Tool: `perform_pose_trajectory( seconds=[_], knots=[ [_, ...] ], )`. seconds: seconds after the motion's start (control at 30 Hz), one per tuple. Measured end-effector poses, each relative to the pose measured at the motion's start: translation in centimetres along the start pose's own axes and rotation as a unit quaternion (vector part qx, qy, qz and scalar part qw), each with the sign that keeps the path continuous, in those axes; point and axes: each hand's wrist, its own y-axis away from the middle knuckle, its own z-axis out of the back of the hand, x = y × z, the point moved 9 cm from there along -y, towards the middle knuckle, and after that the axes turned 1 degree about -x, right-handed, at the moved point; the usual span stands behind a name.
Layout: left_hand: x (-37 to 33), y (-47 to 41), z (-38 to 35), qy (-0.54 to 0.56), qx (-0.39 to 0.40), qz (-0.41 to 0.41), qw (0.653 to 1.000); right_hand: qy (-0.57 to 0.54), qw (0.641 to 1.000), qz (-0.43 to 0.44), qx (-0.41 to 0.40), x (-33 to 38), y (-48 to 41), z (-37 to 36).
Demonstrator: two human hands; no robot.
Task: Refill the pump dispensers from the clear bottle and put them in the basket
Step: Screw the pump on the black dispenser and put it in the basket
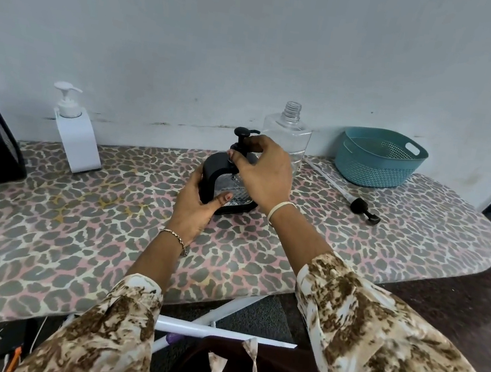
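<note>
Two pump dispensers stand on the leopard-print padded board (pixel 76 226): one black-framed dispenser (pixel 208 174) with a clear diamond-textured body in the middle, and one white plastic dispenser (pixel 75 132) well to the left. The left hand (pixel 197 207) grips the black one's side, and the right hand (pixel 263 172) pinches its pump collar. Just behind stands one uncapped clear plastic bottle (pixel 290 132). One teal perforated basket (pixel 378 165) sits at the right, with one loose black pump (pixel 362 210) and its tube lying before it.

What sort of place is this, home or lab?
Probably a home room, not a lab: the work surface is a leopard-print padded ironing board against a plain pale wall, with a teal perforated plastic basket on it.
</note>
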Motion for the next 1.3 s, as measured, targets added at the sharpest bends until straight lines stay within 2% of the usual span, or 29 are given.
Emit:
perform_pose_trajectory(
  seconds=[0.13, 0.33, 0.5, 0.6, 0.8, 1.1, 1.2, 1.3],
  knots=[
    [-0.1, 0.1, 0.0, 0.006, -0.011, 0.006, 1.0, -0.02, 1.0, -0.019, -0.008, -0.3, 0.0, 0.3],
    [0.2, 0.0, 0.1, 0.006, -0.009, 0.011, 1.0, -0.042, 0.997, -0.002, 0.062, -0.1, -0.1, -1.4],
    [0.1, 0.1, 0.1, 0.002, -0.01, 0.009, 1.0, -0.062, 0.998, -0.03, -0.001, -0.8, 0.0, 0.0],
    [0.3, 0.0, 0.1, 0.007, -0.012, 0.014, 1.0, -0.071, 0.997, -0.029, -0.01, -1.0, -0.2, 0.1],
    [0.3, 0.0, 0.0, 0.018, -0.012, 0.014, 1.0, -0.1, 0.991, -0.026, 0.084, -1.2, -0.3, -2.3],
    [0.6, -0.1, 0.2, 0.014, -0.006, 0.014, 1.0, 0.006, 0.999, -0.035, -0.032, -0.4, 1.1, -0.5],
    [0.7, -0.2, 0.1, 0.019, -0.006, 0.017, 1.0, -0.005, 0.999, -0.045, -0.026, -0.6, 0.7, -0.2],
    [0.9, -0.2, 0.2, 0.023, -0.008, 0.025, 0.999, -0.036, 0.998, -0.045, 0.018, -0.9, -0.2, -0.5]
  ],
)
